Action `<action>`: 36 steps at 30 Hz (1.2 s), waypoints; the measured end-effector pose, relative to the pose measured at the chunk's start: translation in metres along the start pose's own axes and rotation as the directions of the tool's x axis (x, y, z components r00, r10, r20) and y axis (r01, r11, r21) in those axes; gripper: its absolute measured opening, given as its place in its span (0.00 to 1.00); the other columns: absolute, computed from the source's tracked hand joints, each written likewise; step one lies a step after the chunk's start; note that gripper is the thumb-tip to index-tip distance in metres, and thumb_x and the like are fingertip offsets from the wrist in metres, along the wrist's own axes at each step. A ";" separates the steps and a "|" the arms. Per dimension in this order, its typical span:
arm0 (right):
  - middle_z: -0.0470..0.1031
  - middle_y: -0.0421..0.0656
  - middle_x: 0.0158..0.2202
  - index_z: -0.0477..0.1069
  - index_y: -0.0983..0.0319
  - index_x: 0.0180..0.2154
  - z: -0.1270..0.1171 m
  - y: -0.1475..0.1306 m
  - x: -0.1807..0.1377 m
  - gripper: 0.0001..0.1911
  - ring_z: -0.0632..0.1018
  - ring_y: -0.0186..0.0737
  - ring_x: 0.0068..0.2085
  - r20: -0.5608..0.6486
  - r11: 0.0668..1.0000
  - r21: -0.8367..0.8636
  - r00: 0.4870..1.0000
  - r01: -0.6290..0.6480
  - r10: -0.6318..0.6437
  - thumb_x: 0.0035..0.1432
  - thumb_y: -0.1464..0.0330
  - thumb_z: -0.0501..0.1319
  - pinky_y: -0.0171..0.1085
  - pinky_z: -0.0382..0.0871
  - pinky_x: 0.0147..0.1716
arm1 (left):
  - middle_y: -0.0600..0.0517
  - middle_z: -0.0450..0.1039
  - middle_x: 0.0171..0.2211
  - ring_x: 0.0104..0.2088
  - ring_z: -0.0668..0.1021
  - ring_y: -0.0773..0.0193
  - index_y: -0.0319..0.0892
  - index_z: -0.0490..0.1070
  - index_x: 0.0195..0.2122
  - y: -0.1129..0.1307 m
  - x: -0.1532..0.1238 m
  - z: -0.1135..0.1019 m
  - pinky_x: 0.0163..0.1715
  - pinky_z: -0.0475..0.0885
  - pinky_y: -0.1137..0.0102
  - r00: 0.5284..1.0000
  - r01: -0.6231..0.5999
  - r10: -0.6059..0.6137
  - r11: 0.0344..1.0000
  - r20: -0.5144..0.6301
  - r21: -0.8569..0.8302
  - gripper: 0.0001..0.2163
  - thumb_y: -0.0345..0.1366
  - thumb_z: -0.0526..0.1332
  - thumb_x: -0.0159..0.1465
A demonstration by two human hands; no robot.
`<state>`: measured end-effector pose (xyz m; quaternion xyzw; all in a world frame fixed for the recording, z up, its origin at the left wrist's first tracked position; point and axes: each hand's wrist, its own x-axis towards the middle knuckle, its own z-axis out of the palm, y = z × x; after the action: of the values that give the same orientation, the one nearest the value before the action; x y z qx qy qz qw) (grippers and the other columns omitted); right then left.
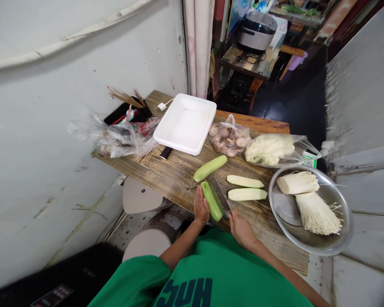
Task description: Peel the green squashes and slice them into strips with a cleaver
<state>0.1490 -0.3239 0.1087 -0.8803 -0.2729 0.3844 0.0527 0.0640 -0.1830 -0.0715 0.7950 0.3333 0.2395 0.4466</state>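
Note:
My left hand (pixel 201 207) grips the side of a green zucchini (pixel 212 201) lying on the wooden table, steadying it near the front edge. In my right hand (pixel 242 229) is the handle of a kitchen knife (pixel 221 195), its blade along the right side of that zucchini. Just beyond lies another zucchini (pixel 210 168), its skin pale green. To the right of the knife are two pale zucchini pieces, an upper one (pixel 245 181) and a lower one (pixel 247 195), cut faces up.
A metal bowl (pixel 348 221) with enoki mushrooms (pixel 318 215) stands at the right. Behind are bagged mushrooms (pixel 229 137), a bagged pale vegetable (pixel 272 149) and a white tray (pixel 184 144). Skewers (pixel 124 97) and plastic bags (pixel 124 138) crowd the table's left end, against the wall.

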 end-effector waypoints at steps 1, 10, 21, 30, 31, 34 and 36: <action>0.83 0.55 0.40 0.67 0.67 0.51 0.000 0.000 0.001 0.17 0.84 0.47 0.41 -0.001 1.000 -0.005 1.000 0.002 -0.002 0.75 0.68 0.43 0.37 0.65 0.35 | 0.41 0.52 0.74 0.74 0.55 0.52 0.37 0.49 0.74 0.000 0.000 0.000 0.75 0.50 0.54 1.000 0.001 -0.001 1.000 0.002 0.006 0.29 0.42 0.41 0.75; 0.82 0.56 0.41 0.67 0.68 0.51 0.003 -0.003 0.003 0.17 0.83 0.48 0.41 0.013 1.000 -0.009 1.000 0.020 -0.020 0.74 0.68 0.43 0.38 0.65 0.36 | 0.40 0.51 0.75 0.74 0.55 0.52 0.38 0.46 0.75 -0.004 -0.004 0.000 0.74 0.51 0.52 0.999 0.013 -0.014 1.000 -0.032 -0.028 0.30 0.41 0.44 0.74; 0.82 0.55 0.41 0.66 0.67 0.50 0.006 -0.007 0.007 0.16 0.83 0.45 0.41 0.016 0.999 -0.031 0.999 0.036 -0.035 0.74 0.68 0.44 0.36 0.63 0.35 | 0.38 0.45 0.76 0.76 0.49 0.53 0.35 0.44 0.76 0.010 -0.001 0.006 0.75 0.48 0.53 0.993 0.102 -0.102 0.995 -0.062 -0.008 0.32 0.43 0.46 0.74; 0.82 0.53 0.37 0.67 0.66 0.51 0.009 -0.011 0.003 0.17 0.83 0.45 0.38 0.031 0.987 -0.156 0.999 0.031 -0.026 0.75 0.68 0.43 0.36 0.64 0.32 | 0.38 0.44 0.76 0.76 0.50 0.53 0.36 0.41 0.76 0.008 -0.001 0.007 0.74 0.49 0.50 0.995 0.075 -0.076 0.997 -0.063 -0.015 0.31 0.43 0.43 0.75; 0.82 0.53 0.37 0.67 0.66 0.50 0.008 -0.011 0.003 0.17 0.84 0.45 0.37 0.035 0.983 -0.178 0.999 0.036 -0.030 0.75 0.68 0.43 0.36 0.64 0.31 | 0.38 0.44 0.76 0.75 0.50 0.52 0.36 0.42 0.76 0.008 0.000 0.007 0.74 0.50 0.50 0.995 0.079 -0.080 0.997 -0.060 -0.017 0.31 0.43 0.43 0.75; 0.82 0.54 0.37 0.68 0.66 0.49 0.006 -0.010 0.004 0.18 0.83 0.46 0.37 0.027 0.976 -0.215 0.999 0.048 -0.043 0.74 0.67 0.42 0.37 0.66 0.32 | 0.38 0.45 0.76 0.75 0.51 0.52 0.36 0.42 0.76 0.009 0.000 0.009 0.74 0.49 0.50 0.994 0.093 -0.094 0.995 -0.053 -0.021 0.31 0.43 0.44 0.75; 0.82 0.54 0.37 0.68 0.66 0.49 0.006 -0.009 0.005 0.19 0.83 0.47 0.38 0.009 0.977 -0.208 0.999 0.045 -0.044 0.74 0.67 0.41 0.37 0.68 0.33 | 0.38 0.45 0.76 0.75 0.51 0.52 0.36 0.43 0.76 0.009 0.000 0.010 0.74 0.50 0.51 0.993 0.100 -0.101 0.995 -0.056 -0.029 0.31 0.44 0.44 0.75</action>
<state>0.1438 -0.3141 0.1039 -0.8739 -0.3314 0.3542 -0.0316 0.0735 -0.1920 -0.0685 0.7642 0.3825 0.2436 0.4586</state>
